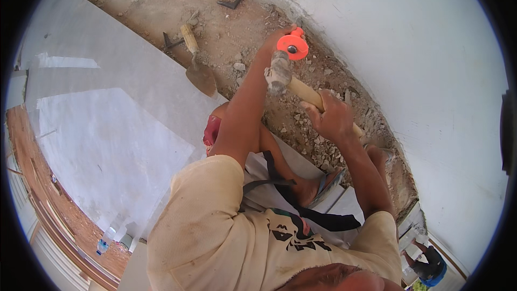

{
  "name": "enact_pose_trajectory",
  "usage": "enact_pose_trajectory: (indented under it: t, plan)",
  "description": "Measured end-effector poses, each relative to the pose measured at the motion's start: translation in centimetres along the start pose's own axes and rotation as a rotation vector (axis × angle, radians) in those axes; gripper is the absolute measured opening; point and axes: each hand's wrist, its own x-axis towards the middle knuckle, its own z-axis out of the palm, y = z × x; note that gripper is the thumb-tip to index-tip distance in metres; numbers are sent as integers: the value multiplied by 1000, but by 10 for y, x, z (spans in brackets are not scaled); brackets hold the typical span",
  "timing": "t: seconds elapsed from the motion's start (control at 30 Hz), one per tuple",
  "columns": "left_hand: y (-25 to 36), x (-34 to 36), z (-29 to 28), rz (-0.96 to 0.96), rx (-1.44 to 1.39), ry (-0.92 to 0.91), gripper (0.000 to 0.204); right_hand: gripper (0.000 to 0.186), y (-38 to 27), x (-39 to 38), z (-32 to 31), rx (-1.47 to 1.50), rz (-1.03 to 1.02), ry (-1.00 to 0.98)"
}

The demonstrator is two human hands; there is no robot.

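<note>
My left hand is closed round a chisel with a round orange hand guard, close to the base of the white wall. The guard hides most of the fingers and the chisel's tip. My right hand grips the wooden handle of a hammer. Its dusty, grey-coated head is right beside the guard, near the chisel's metal striking end. Broken rubble covers the strip of ground below the hammer.
A trowel with a wooden handle lies left of my left arm. Dark angled metal pieces rest on the dirt. Large grey slabs cover the left floor. A plastic bottle is at lower left; another person is at lower right.
</note>
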Motion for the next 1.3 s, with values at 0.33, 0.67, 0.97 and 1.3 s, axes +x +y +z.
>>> enact_pose_trajectory:
  t: [0.33, 0.67, 0.97, 1.3]
  plan:
    - [15, 15, 8, 10, 21, -79, 29, 37, 45, 2, 27, -50, -346, 153]
    - [6, 15, 3, 90, -20, -21, 29, 40, -33, -21, -24, 289, -466, 193]
    - [8, 14, 1, 58, 74, 13, 24, 43, 38, 30, 19, -183, 18, 34]
    - [10, 23, 2, 28, 66, -204, 29, 46, 21, -8, 20, 164, -457, 250]
